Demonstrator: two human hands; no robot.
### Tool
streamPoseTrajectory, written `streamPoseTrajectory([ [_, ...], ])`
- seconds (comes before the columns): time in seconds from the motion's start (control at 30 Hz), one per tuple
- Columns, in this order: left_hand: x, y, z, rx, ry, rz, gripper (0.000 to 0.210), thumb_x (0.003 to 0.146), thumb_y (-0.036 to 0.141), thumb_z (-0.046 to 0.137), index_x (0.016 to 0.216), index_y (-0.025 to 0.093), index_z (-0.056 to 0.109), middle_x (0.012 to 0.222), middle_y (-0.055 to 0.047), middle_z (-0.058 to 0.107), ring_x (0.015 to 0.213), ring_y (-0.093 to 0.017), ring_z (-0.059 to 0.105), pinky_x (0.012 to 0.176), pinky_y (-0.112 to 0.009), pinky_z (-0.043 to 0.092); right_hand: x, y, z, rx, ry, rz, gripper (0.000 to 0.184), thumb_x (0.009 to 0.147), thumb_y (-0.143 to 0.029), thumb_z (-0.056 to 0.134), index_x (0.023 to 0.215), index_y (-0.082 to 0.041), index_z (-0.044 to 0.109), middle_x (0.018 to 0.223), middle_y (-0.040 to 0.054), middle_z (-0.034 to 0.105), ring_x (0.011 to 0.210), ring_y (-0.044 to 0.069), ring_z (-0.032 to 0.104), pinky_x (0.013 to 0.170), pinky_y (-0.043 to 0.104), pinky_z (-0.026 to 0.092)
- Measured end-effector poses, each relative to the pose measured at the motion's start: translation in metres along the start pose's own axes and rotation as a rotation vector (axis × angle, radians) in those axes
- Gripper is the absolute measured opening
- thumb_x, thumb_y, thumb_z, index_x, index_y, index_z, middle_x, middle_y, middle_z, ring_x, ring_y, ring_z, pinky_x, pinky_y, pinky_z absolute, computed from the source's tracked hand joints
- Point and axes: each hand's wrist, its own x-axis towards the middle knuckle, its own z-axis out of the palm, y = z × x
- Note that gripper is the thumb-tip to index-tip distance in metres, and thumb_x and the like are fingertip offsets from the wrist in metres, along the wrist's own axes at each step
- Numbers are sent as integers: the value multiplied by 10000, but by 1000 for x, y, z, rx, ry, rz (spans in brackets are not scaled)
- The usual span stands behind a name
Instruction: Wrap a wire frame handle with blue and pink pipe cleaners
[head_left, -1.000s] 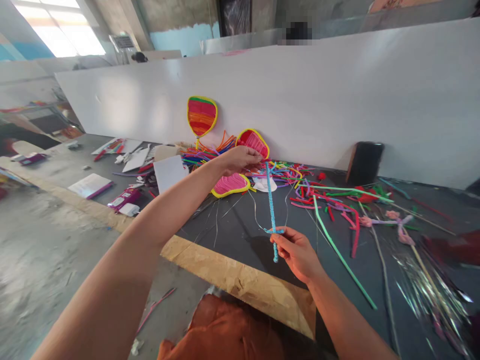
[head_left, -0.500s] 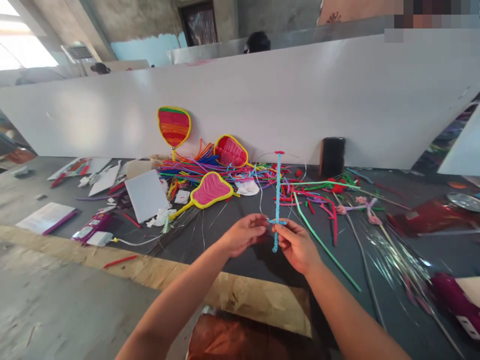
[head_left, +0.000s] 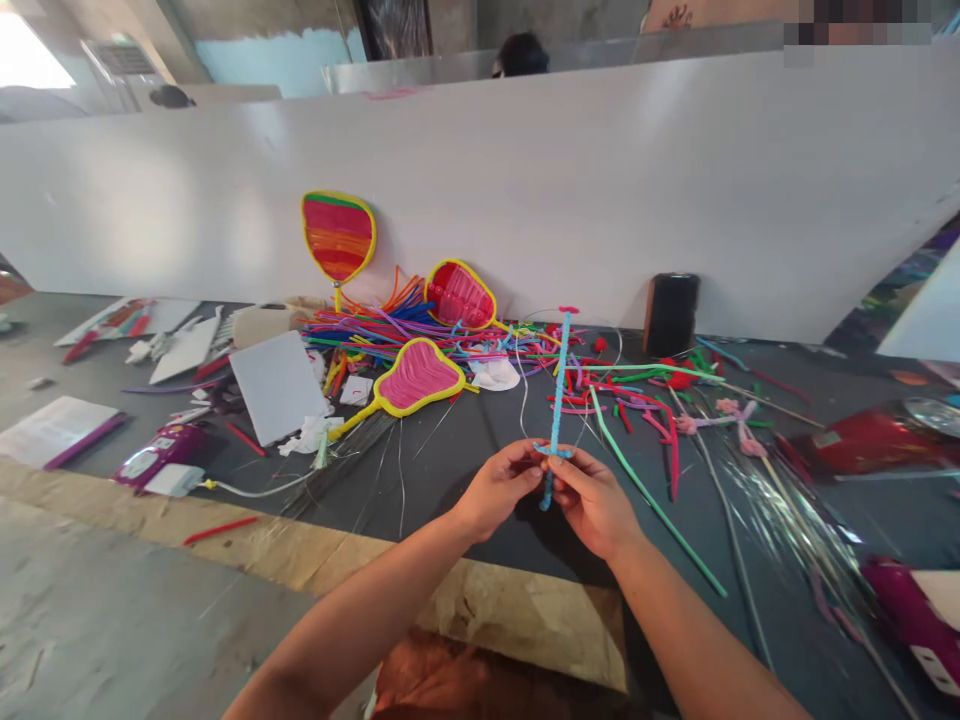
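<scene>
Two hands on my feed, the left hand (head_left: 501,487) and the right hand (head_left: 600,505), meet at one skinny light-blue stick (head_left: 559,380), a bit right of center and low in the frame, looks like held up off the dark table (head_left: 442,470). Right thumb and fingers pinch it just under the crosspiece (head_left: 553,451). Left fingers are curled in close by the crosspiece's left end; can't tell from here if they're actually gripping it. If I were coaching this, I'd say let the right pinch do all the holding, firm but not crushing, and use just the left fingertips for small nudges so the shaft doesn't twist. I'd also mind the thin wire (head_left: 520,375) bowing out left of the shaft, probably easy to snag or bend. As for looks: sort of a tiny sword, bumpy like it's wrapped, leaning slightly right at the top, with a short pinkish-red bar (head_left: 569,310) across the tip and a stubby end poking out below the fingers.
</scene>
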Motion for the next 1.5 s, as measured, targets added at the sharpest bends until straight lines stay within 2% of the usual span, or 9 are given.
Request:
streamPoseTrajectory([
  [0.13,0,4,1,47,6,-8,461,685,242,736,1122,198,597,885,-30,591,752,-115,554,687,-251,433,2,3,1,-2,2,-5,228,569,-278,818,757,-194,720,701,1,649,522,49,463,423,158,347],
  [0.27,0,4,-1,62,-17,0,545,636,204,764,1147,200,576,836,-3,543,723,-108,551,661,-247,431,2,5,1,0,11,-13,210,583,-273,808,755,-201,712,703,-1,660,519,64,481,425,179,353],
  [0.5,1,1,0,42,8,-3,577,602,161,776,1146,215,591,821,7,545,700,-84,513,629,-219,407,3,7,1,17,15,-18,216,592,-258,799,782,-194,720,700,-1,675,554,84,531,453,188,388],
  [0.67,-1,4,2,35,37,-8,544,602,151,771,1118,212,610,844,-6,591,701,-89,519,629,-218,402,3,6,2,50,-36,-7,218,610,-260,791,807,-197,724,770,27,706,700,145,613,557,230,465],
  [0.93,-1,6,1,-67,34,-93,444,687,270,723,1107,190,603,843,-38,659,673,-131,606,668,-281,444,1,8,3,-8,-58,-31,209,627,-298,784,792,-188,716,636,-12,646,516,91,511,474,223,413],
  [1.03,-2,7,2,-92,24,-98,455,669,239,728,1102,189,595,859,-45,664,685,-151,629,654,-284,457,1,10,2,-15,-54,-25,211,619,-291,790,788,-189,714,619,-22,631,507,76,492,467,207,391],
  [1.2,-2,10,2,-86,19,-116,514,584,95,711,1080,173,599,869,-58,682,687,-154,630,623,-267,458,0,10,2,14,-70,19,226,616,-288,791,803,-190,710,582,-30,616,512,91,521,496,228,428],
  [1.37,-3,13,1,-105,17,-138,432,614,121,697,1036,163,613,855,-67,686,715,-179,642,660,-309,487,-2,7,4,35,-64,41,232,579,-291,809,760,-192,703,649,-8,661,570,123,584,528,256,471],
  [1.5,-3,12,-1,-63,-37,-129,507,620,125,737,1100,179,583,867,-62,675,724,-175,645,637,-284,484,-4,5,6,33,-31,64,238,561,-289,819,739,-199,689,518,-53,565,452,77,485,433,211,406],
])
